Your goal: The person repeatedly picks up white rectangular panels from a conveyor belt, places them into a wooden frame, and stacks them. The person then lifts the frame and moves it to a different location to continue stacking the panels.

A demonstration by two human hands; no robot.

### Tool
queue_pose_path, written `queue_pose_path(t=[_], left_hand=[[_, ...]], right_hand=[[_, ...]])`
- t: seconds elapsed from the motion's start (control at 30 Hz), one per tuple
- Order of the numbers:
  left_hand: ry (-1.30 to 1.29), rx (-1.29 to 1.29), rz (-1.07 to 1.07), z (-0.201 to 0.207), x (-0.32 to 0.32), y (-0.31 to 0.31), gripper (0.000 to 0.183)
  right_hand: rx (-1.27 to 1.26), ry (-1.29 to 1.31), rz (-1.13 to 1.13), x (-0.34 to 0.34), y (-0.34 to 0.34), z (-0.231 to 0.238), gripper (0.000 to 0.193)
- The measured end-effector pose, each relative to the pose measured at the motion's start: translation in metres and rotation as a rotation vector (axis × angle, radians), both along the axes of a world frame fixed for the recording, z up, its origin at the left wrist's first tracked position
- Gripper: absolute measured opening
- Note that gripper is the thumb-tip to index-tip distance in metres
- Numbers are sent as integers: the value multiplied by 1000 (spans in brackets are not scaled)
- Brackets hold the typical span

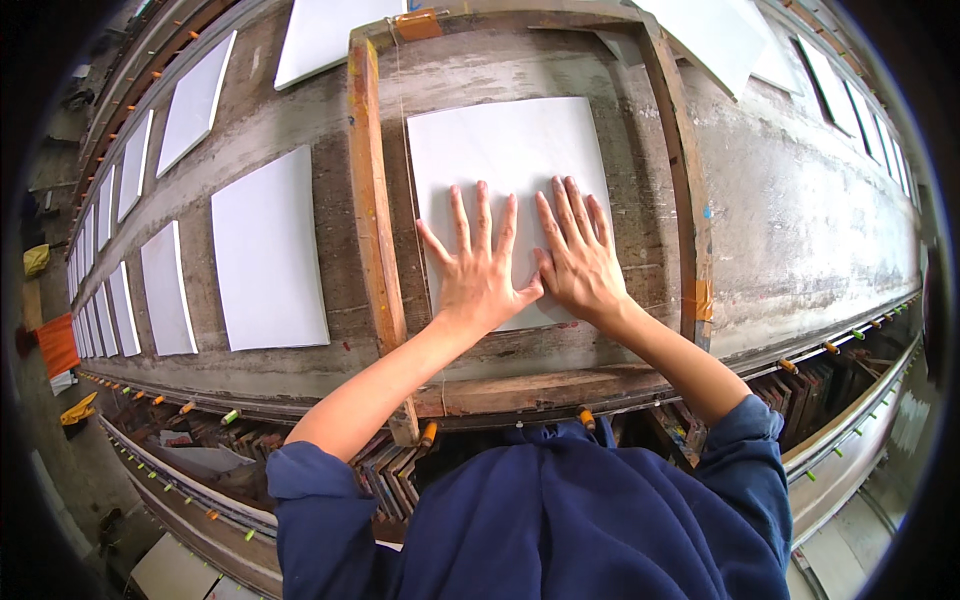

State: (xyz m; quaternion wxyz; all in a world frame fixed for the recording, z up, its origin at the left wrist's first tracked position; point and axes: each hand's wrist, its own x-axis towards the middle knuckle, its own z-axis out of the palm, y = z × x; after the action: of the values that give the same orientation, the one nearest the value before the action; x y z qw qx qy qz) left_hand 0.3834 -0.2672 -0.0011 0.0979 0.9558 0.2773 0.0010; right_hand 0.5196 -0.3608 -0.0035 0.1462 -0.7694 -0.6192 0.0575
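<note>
Both my hands lie flat on a white rectangular panel [505,145] that rests on the long worktable. My left hand [480,265] has its fingers spread, pointing away from me, over the panel's left half. On the right half is my right hand [580,255], fingers stretched out and slightly apart. The two thumbs come close together near the middle. Around the panel stands a worn wooden frame [375,200], its near bar between me and the panel. My palms hide part of the panel's lower area.
More white panels [268,250] lie in rows along the worktable [790,230] to the left, with others [705,40] at the far right. Orange and green pegs [428,433] line its near edge. Below, wooden frames [790,400] stand stacked on a shelf.
</note>
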Motion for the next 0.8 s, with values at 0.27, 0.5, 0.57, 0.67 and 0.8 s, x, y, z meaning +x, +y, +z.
queue_pose_path(t=[0.27, 0.5, 0.57, 0.67, 0.8], left_hand=[[-84, 48, -136, -6, -10, -13, 96], [-52, 55, -227, -3, -12, -22, 94], [-133, -5, -219, -5, -18, -26, 93], [-219, -53, -146, -4, -22, -15, 87], [-166, 205, 175, 23, -57, 18, 92]], right_hand=[[51, -170, -23, -10, -8, -11, 55], [23, -115, 3, -20, -17, -3, 62], [27, -121, 19, -21, -23, -11, 62], [-8, 43, 30, -1, -22, -4, 63], [11, -179, -414, 40, -51, 42, 76]])
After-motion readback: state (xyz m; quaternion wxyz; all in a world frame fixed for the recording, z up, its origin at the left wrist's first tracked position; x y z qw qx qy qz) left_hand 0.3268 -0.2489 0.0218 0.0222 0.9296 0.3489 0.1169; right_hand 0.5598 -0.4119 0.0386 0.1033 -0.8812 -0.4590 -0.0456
